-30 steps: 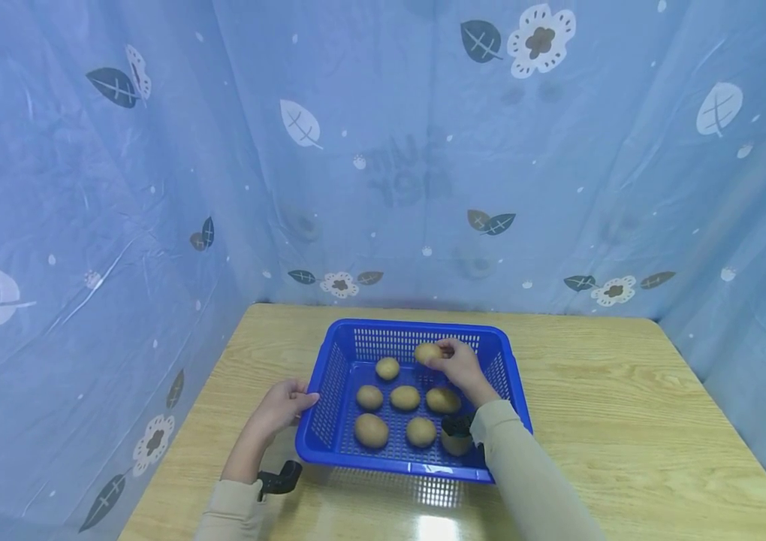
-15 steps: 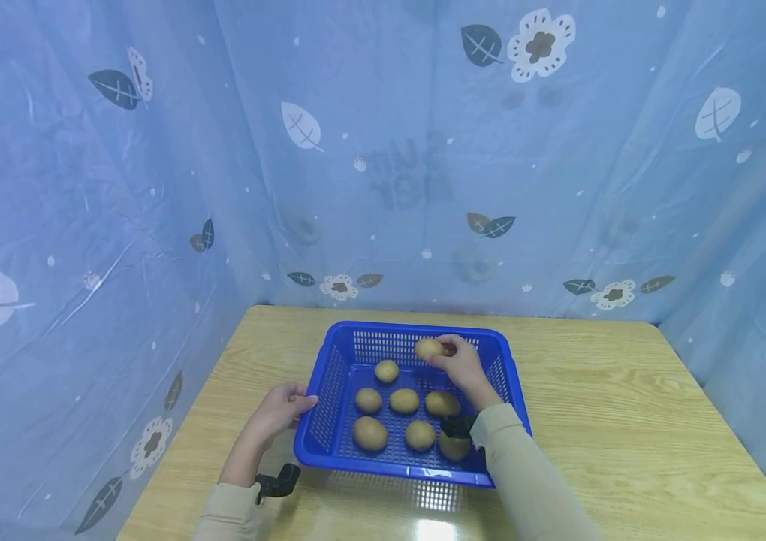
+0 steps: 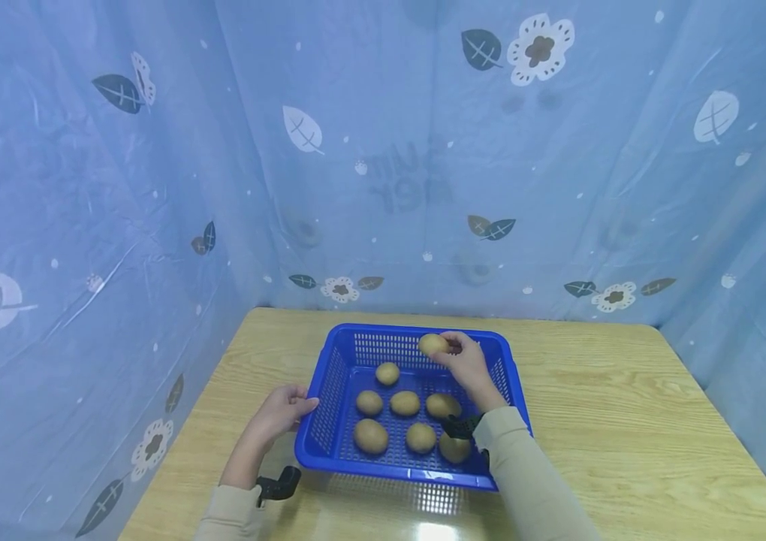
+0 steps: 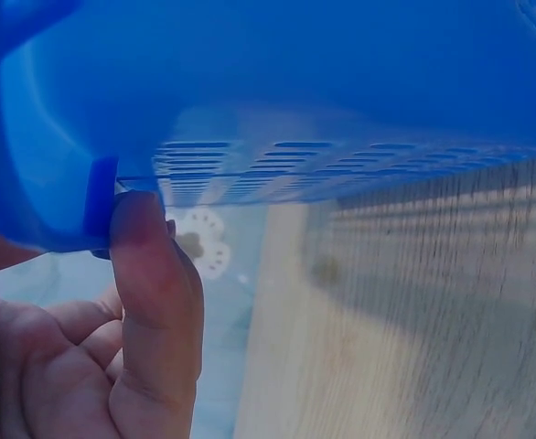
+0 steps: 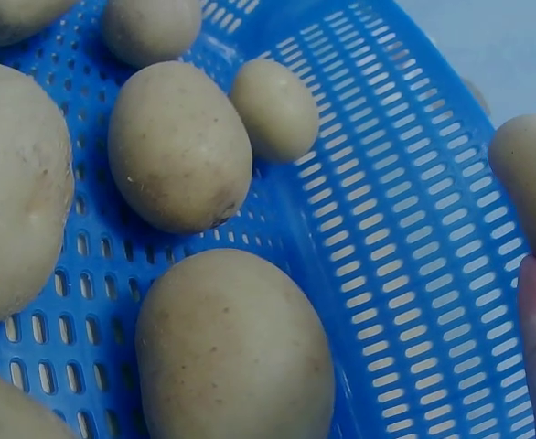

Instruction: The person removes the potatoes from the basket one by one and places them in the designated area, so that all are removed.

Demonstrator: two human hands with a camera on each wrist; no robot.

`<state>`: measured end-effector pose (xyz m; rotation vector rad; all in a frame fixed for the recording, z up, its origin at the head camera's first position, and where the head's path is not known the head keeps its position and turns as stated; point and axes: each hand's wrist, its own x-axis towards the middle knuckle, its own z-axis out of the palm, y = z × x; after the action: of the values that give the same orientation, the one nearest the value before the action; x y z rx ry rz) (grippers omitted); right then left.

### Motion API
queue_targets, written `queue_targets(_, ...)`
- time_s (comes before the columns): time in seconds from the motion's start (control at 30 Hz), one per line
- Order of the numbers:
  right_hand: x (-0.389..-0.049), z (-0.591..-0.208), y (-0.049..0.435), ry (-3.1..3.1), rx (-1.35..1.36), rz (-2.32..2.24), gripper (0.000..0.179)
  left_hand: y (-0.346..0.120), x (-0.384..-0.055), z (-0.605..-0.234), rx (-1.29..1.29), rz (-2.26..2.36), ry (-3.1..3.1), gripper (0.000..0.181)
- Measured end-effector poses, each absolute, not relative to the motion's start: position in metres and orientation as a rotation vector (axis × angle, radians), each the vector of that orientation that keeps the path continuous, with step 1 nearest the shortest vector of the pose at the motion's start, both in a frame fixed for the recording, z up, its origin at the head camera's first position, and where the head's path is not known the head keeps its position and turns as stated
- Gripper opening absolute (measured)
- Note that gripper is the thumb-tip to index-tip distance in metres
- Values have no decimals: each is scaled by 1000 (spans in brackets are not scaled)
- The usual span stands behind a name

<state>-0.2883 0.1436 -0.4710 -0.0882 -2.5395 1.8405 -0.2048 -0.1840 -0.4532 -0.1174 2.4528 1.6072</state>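
Observation:
A blue plastic basket (image 3: pixel 410 475) with slotted walls stands on the table, several potatoes (image 3: pixel 405 403) spread over its floor. My left hand (image 3: pixel 280 412) pinches the basket's left rim, thumb on top; in the left wrist view a finger (image 4: pixel 158 274) hooks up under that rim. Above the far right part of the basket, my right hand (image 3: pixel 465 362) holds one potato (image 3: pixel 432 345) between thumb and fingers. The right wrist view catches that held potato (image 5: pixel 531 187) at its right edge, with most of the hand out of frame.
The wooden table (image 3: pixel 626 421) extends to the right of the basket and in front of it. A blue patterned curtain (image 3: pixel 383 165) hangs behind the table and along both sides. Each wrist wears a black camera mount (image 3: pixel 279 483).
My right hand has risen slightly, lifting the potato toward the basket's far rim. The left hand keeps its hold on the left rim, and the other potatoes lie as before.

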Motion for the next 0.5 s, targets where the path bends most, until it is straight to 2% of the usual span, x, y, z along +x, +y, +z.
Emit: queue_targets(0.5, -283, -460, 145, -2477, -86, 1922, 52, -187, -207, -454, -57, 1647, 2411, 22)
